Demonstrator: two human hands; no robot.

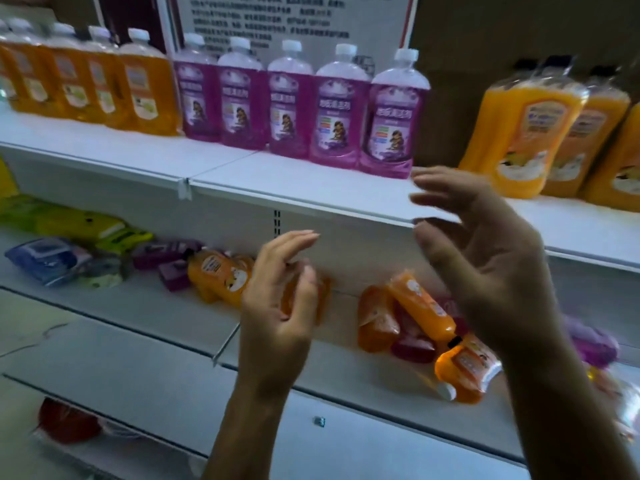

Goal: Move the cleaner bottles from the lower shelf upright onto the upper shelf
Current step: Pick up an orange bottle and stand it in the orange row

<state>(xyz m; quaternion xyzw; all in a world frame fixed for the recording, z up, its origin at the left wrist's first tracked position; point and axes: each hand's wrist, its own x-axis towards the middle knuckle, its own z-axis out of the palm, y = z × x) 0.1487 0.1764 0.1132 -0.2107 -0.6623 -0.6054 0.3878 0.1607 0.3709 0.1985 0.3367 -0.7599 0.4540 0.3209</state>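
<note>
Both hands are between placements, raised in front of the shelving with nothing in them. The left hand [277, 306] hangs loosely curled before the lower shelf [145, 306]; the right hand [485, 258] is spread wide near the front edge of the upper shelf [311, 192], just beside the last purple bottle [393, 116].

Standing upright on the upper shelf are five purple bottles, about five amber bottles [145, 88] toward its left end, though blur makes that count unsure, and at least three orange bottles [523, 133] toward its right end.

On the lower shelf, cleaner bottles lie on their sides: one orange bottle [221, 275] by the left hand, and a jumble of roughly three orange bottles [422, 306] under the right, mixed with purple packs.

The next move, I judge, is reaching down for a fallen bottle, then setting it upright in the gap right of the purple row.
</note>
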